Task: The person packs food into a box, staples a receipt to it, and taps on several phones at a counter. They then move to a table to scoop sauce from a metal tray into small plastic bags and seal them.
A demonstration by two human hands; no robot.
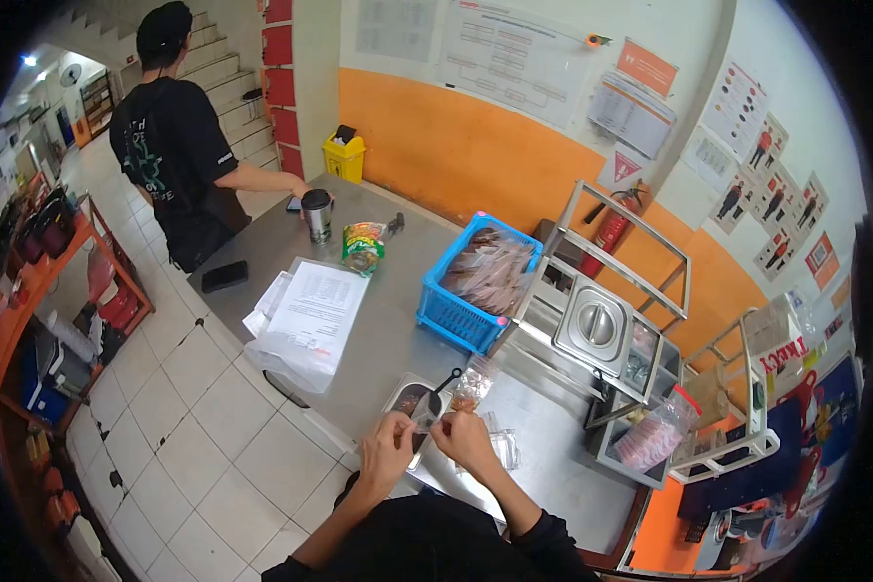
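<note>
Both hands meet over the near edge of the counter (388, 330). The left hand (386, 454) and right hand (468, 438) have their fingertips pressed together on a small clear bag (426, 415) held between them; the view is too small to show more of the grip. The bag hangs just above a steel pan (404, 398) with dark contents, where a black scoop (447, 379) leans on the rim. Just beyond the right hand stands a pouch (473, 383) of brown pieces, and empty clear sleeves (503, 449) lie beside that hand's wrist. Farther out sit a blue basket (456, 320) full of packets, a lidded steel well (595, 325) to its right, and papers (310, 315) to its left. At the far end are a snack pack (363, 246), a tumbler (316, 214) and a phone (225, 275), where another person (170, 145) in black leans on the counter.
</note>
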